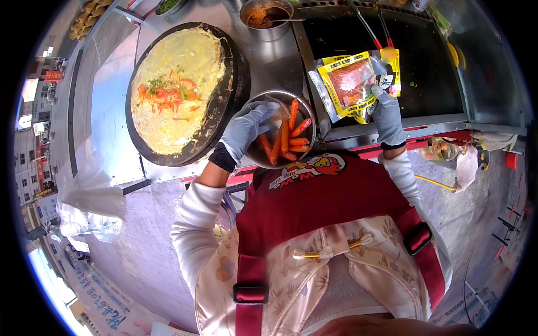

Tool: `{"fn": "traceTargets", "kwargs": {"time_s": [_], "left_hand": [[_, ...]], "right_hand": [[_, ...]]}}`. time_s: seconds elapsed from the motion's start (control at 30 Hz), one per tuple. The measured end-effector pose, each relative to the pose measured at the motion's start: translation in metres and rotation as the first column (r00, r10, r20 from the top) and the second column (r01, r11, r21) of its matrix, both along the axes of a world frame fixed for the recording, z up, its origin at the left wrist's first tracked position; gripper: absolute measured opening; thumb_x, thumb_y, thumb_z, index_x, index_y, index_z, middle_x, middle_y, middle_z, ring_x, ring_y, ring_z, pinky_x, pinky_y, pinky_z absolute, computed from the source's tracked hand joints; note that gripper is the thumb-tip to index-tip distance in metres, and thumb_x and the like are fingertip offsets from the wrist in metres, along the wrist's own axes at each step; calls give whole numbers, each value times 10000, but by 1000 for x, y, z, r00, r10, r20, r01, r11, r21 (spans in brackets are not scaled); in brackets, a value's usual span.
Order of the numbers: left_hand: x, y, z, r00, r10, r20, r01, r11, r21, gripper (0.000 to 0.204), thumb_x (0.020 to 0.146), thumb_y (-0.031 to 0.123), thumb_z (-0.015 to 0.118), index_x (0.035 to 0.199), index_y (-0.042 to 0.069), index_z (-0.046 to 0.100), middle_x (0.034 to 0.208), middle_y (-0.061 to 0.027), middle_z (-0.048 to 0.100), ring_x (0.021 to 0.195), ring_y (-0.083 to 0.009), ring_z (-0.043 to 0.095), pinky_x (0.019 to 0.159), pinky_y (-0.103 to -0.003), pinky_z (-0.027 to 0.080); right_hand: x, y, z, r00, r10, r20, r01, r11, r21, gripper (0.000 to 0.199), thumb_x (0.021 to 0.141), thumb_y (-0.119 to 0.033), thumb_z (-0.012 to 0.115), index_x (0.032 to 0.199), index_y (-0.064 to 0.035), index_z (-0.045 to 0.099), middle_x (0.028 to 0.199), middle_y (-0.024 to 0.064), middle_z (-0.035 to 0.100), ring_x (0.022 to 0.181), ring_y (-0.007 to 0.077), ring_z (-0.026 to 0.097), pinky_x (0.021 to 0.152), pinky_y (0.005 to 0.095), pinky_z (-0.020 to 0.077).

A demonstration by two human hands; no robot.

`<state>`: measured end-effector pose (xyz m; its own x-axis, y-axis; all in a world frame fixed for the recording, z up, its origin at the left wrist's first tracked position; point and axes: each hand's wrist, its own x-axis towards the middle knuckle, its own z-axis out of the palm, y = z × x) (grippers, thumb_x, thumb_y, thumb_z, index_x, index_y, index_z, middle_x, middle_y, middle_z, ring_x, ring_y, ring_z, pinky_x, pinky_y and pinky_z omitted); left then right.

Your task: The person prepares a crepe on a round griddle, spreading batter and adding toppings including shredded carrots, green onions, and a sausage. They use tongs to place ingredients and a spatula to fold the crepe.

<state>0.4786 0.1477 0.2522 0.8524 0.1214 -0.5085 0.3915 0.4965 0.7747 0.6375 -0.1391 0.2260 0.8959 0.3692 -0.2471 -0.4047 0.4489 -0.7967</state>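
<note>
My left hand (246, 130), in a pale glove, is closed over the left side of a steel bowl (311, 124). Something thin and see-through shows at its fingertips, but I cannot make out what it is. Several orange-red sausages (284, 134) lie in the bowl beside those fingers. To the right, my gloved right hand (388, 116) grips the lower right corner of flat yellow-and-clear food packets (351, 84), with reddish slices showing through the front one. The packets are held over the edge of a dark griddle (431, 84).
Left of the bowl is a round black hotplate (238, 73) carrying a wide egg crepe (196, 61) topped with red shreds and chopped greens. Behind stands a steel pot of reddish sauce (261, 17) with a spoon. Red-tipped tongs (367, 25) rest across the griddle.
</note>
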Motion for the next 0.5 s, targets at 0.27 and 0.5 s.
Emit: {"fn": "traceTargets", "kwargs": {"time_s": [0.27, 0.5], "left_hand": [[-3, -2, -21, 971, -234, -41, 216, 800, 560, 245, 917, 201, 555, 1047, 5, 622, 931, -43, 645, 867, -95, 570, 811, -224, 451], [13, -7, -23, 877, -405, -258, 466, 587, 663, 242, 897, 145, 537, 1098, 18, 582, 954, -80, 638, 884, -159, 618, 824, -260, 474]], "right_hand": [[2, -2, -4, 1000, -2, -22, 2, 1000, -1, 279, 883, -126, 540, 1109, 37, 555, 971, 97, 634, 853, 169, 634, 762, 286, 515], [3, 0, -6, 1000, 6, 12, -7, 999, 44, 286, 874, -114, 547, 1122, 29, 547, 997, 97, 622, 865, 170, 630, 751, 295, 521]]}}
